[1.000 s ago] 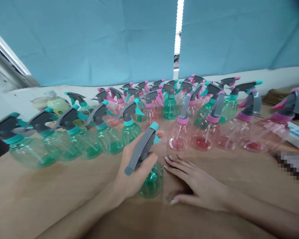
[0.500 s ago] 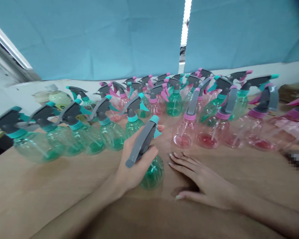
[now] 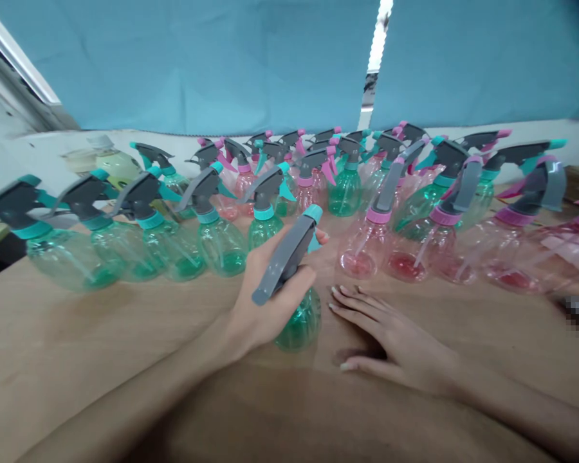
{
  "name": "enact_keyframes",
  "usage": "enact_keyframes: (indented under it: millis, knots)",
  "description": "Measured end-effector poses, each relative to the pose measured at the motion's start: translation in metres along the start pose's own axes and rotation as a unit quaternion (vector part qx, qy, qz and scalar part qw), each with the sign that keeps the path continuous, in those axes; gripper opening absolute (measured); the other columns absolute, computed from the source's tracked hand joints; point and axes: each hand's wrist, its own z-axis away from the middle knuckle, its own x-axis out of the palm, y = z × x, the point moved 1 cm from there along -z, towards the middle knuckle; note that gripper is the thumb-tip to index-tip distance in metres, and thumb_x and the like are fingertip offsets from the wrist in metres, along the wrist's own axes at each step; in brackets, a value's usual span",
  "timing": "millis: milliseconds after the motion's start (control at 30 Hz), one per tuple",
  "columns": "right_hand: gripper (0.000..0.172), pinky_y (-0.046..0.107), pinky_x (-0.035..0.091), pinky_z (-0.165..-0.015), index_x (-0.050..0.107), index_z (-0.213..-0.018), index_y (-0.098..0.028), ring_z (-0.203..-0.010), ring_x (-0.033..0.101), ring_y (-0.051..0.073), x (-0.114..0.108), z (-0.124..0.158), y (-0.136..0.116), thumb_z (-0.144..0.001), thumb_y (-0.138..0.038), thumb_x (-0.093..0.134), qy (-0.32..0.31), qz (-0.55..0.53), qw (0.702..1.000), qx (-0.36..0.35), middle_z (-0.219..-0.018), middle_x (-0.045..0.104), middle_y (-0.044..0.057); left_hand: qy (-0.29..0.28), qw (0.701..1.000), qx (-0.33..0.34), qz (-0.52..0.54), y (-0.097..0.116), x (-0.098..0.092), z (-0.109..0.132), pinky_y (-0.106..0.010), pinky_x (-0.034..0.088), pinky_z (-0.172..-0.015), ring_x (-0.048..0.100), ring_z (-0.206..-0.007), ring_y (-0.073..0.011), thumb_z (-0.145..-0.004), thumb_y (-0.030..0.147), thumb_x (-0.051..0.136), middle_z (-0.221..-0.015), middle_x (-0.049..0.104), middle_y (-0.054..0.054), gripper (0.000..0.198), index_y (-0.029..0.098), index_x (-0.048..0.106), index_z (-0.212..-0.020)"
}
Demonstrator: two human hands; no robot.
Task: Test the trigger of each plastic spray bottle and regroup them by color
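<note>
Down at the near side of the tabletop (image 3: 183, 328), the person's left hand (image 3: 260, 321) is wrapped round the neck of a green bottle (image 3: 299, 325), thumb on the near side, a fingertip showing past the turquoise trigger (image 3: 314, 242). The bottle is between the two hands, in front of the rows. Its long axis runs roughly upright, base down and head on top; from up here it is foreshortened, so I can't judge a slight lean. The base looks to be on the wood, though I can't swear to contact. The grey head (image 3: 284, 260) slants across the grip, its rear end towards the person and the turquoise nozzle (image 3: 313, 212) pointing away and to the right.

The right hand (image 3: 393, 341) lies palm down just beside the bottle, fingers extended close together, thumb apart, holding nothing I can see. Beyond it stand pink bottles (image 3: 408, 257); beyond the left hand runs a row of green bottles (image 3: 222, 247), their nozzles also aimed away and rightward.
</note>
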Motion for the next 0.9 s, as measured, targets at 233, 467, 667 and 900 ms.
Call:
enact_keyframes:
  millis: [233, 467, 667, 900]
  knots:
    - [0.076, 0.05, 0.02, -0.115, 0.029, -0.147, -0.022, -0.141, 0.022, 0.027, -0.0012, -0.0015, -0.0016, -0.086, -0.058, 0.053, -0.016, 0.013, 1.0, 0.012, -0.153, 0.027, 0.007, -0.017, 1.0, -0.001, 0.017, 0.003, -0.001, -0.001, -0.034, 0.045, -0.076, 0.049, -0.059, -0.0166, -0.077, 0.018, 0.052, -0.064, 0.049, 0.004, 0.022, 0.027, 0.059, -0.096]
    - [0.076, 0.052, 0.023, -0.113, 0.027, -0.147, -0.024, -0.14, 0.024, 0.029, -0.0016, -0.0009, -0.002, -0.085, -0.057, 0.055, -0.006, -0.01, 1.0, 0.015, -0.153, 0.029, 0.008, -0.007, 1.0, 0.0, 0.004, 0.0001, -0.0009, 0.0004, -0.03, 0.04, -0.058, 0.046, -0.053, -0.015, -0.075, 0.017, 0.052, -0.063, 0.049, 0.004, 0.021, 0.026, 0.06, -0.091]
    - [0.076, 0.051, 0.022, -0.114, 0.027, -0.147, -0.025, -0.14, 0.025, 0.029, -0.001, -0.0001, -0.0012, -0.085, -0.057, 0.056, -0.002, -0.012, 1.0, 0.012, -0.153, 0.029, 0.007, -0.006, 1.0, -0.009, 0.008, 0.0012, -0.0017, 0.0022, -0.028, 0.036, -0.052, 0.049, -0.053, -0.015, -0.074, 0.017, 0.052, -0.064, 0.053, 0.003, 0.016, 0.026, 0.059, -0.086]
    - [0.075, 0.051, 0.024, -0.113, 0.028, -0.147, -0.023, -0.14, 0.024, 0.028, -0.002, -0.0012, -0.002, -0.085, -0.058, 0.053, -0.014, -0.002, 1.0, 0.019, -0.153, 0.028, 0.007, -0.008, 1.0, -0.01, 0.009, 0.0059, -0.0023, 0.0015, -0.028, 0.045, -0.063, 0.056, -0.068, -0.0165, -0.071, 0.019, 0.053, -0.077, 0.062, 0.002, 0.014, 0.025, 0.062, -0.08]
